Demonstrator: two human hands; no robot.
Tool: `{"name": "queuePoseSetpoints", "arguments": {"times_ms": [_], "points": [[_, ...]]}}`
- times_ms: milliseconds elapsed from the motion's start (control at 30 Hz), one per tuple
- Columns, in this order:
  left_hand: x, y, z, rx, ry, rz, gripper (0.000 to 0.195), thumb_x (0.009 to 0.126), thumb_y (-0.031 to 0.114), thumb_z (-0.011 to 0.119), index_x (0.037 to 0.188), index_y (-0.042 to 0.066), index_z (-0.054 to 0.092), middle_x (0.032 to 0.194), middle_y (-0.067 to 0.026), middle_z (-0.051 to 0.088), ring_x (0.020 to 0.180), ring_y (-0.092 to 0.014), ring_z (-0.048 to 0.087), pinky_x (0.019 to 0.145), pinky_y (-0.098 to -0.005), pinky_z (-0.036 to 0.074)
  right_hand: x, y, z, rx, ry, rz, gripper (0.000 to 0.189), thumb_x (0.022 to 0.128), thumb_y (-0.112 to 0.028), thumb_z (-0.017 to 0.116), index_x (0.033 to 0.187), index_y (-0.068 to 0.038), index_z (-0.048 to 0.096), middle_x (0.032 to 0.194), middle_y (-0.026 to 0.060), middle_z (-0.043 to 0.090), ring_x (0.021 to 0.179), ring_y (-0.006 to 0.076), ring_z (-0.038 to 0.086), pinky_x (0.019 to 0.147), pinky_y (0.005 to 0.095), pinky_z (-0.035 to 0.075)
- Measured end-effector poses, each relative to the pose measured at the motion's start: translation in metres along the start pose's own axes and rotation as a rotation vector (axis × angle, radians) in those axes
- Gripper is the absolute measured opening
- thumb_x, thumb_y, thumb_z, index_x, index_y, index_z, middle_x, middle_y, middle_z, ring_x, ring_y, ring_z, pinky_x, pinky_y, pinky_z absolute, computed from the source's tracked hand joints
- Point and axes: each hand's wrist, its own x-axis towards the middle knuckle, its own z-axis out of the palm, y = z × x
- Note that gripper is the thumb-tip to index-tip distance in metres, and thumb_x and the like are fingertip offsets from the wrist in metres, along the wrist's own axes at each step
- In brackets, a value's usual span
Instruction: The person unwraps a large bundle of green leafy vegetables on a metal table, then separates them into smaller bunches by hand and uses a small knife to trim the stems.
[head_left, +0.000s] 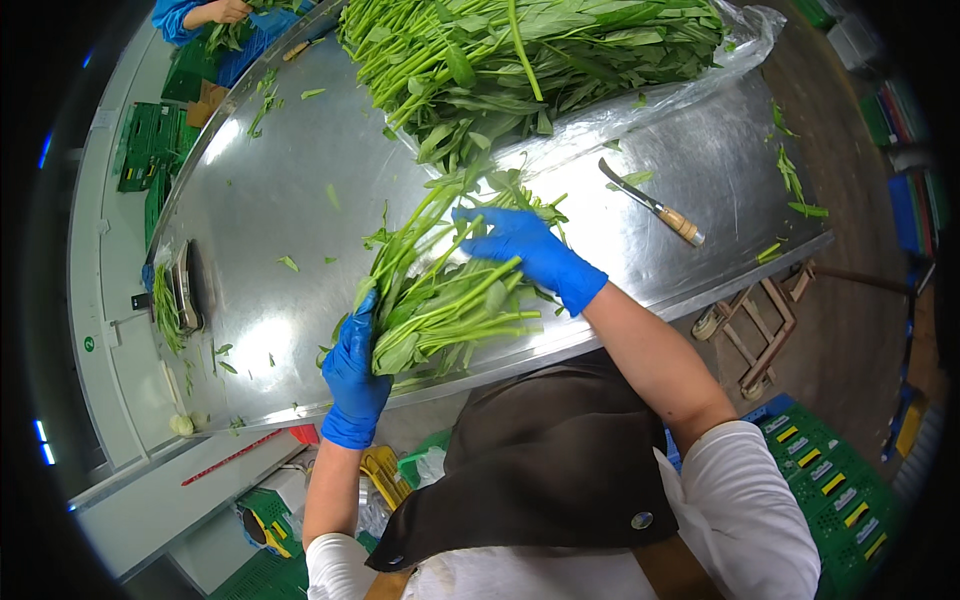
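Observation:
My left hand (354, 379), in a blue glove, grips a bunch of long leafy green stems (435, 315) by its leafy side. The cut stem ends point right, towards my body's midline. My right hand (529, 251), also gloved in blue, is over the stem ends with its fingers spread. One stem end shows between the fingers; more leafy stems lie beyond that hand. To its right, a hooked knife (660, 210) with a wooden handle rests on the metal table (262, 187). A large heap of the same greens (525, 67) lies across the table's far side.
Clear plastic sheeting (750, 45) lies under the heap. A tabletop scale (187, 289) stands at the left edge, with stems beside it. Another person's hand (227, 10) holds greens at top left. Green crates (825, 480) stand lower right, near a wheeled metal frame (757, 337).

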Motion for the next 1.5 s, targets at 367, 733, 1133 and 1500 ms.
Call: {"name": "queuePoseSetpoints", "arguments": {"times_ms": [367,733,1133,1500], "points": [[-0.004,-0.006,0.004,0.138,-0.012,0.064,0.084,0.057,-0.014,0.064,0.137,0.007,0.047,0.12,-0.0163,0.061,0.092,-0.034,0.063,0.073,-0.0357,0.051,-0.002,-0.048,0.019,-0.845,-0.303,-0.032,0.031,0.083,-0.028,0.07,0.108,-0.01,0.07,0.085,0.0083,0.07,0.086,0.0232,0.067,0.086,0.0347,0.05],[0.002,-0.004,0.002,0.143,-0.069,0.094,0.086,0.054,-0.013,0.066,0.136,0.007,0.048,0.12,-0.0167,0.061,0.096,-0.034,0.064,0.077,-0.0358,0.052,0.014,-0.036,0.006,-0.716,-0.474,0.047,0.032,0.087,-0.036,0.066,0.095,-0.006,0.072,0.091,0.0136,0.071,0.08,0.0206,0.066,0.076,0.033,0.051],[0.007,-0.004,0.005,0.124,-0.007,0.072,0.085,0.058,-0.013,0.067,0.138,0.004,0.043,0.129,-0.0151,0.058,0.1,-0.034,0.063,0.079,-0.0351,0.052,0.035,0.026,-0.074,-0.187,-0.008,-0.021,0.034,0.087,-0.035,0.067,0.102,-0.005,0.067,0.079,0.0075,0.066,0.074,0.0144,0.061,0.067,0.0255,0.047],[0.005,-0.012,0.006,0.161,0.113,0.021,0.084,0.06,-0.009,0.071,0.139,0.003,0.043,0.125,-0.0157,0.059,0.096,-0.035,0.063,0.079,-0.036,0.052,0.009,-0.01,-0.067,0.054,0.141,0.245,0.038,0.082,-0.014,0.069,0.117,0.0,0.063,0.086,0.0056,0.068,0.061,0.0078,0.06,0.052,0.0186,0.046]]}}
